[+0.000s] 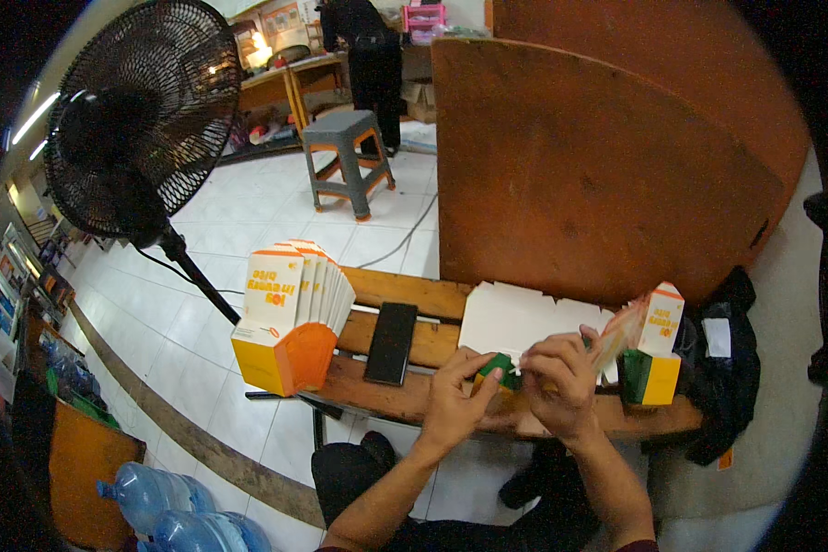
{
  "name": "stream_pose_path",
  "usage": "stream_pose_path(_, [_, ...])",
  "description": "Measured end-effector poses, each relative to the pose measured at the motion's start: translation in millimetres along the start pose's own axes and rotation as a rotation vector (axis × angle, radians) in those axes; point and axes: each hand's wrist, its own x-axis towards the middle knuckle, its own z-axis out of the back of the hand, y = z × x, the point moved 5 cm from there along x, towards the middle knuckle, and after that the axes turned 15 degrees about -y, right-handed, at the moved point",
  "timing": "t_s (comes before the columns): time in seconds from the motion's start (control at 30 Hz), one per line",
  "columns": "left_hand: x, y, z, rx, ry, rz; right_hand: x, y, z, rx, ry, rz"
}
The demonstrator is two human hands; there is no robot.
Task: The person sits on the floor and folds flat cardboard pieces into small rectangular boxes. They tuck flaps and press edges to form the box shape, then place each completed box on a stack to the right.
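**Both hands close on a small green carton piece at the bench**

Both hands meet over the slatted wooden bench [405, 342]: the left hand [455, 397] curls its thumb and fingers around a small green-and-white folded carton piece [500, 366], and the right hand [561, 377] pinches the same piece from the other side with bent fingertips. Just behind the hands a flat white unfolded cardboard blank [524, 317] lies on the bench. Right of the hands stands an upright white, orange and green printed carton [655, 345], near a black bag [727, 368]. A black smartphone [392, 342] lies face down to the left, and beyond it a fanned stack of white-and-orange flat cartons [293, 317] stands at the bench end. A black pedestal fan [143, 115] and a grey plastic stool [345, 156] stand on the tiled floor.
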Motion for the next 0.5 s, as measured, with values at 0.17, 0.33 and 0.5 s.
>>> stream_pose_path(0.17, [1,-14,8,0.071,0.131,-0.068,-4,2,1,0.12,0.028,0.084])
stream_pose_path(0.33, [0,-13,9,0.064,0.187,-0.117,-13,6,-8,0.095,0.14,0.165])
stream_pose_path(0.5, [3,-12,10,0.113,0.199,-0.169,-8,9,-10,0.057,0.213,0.205])
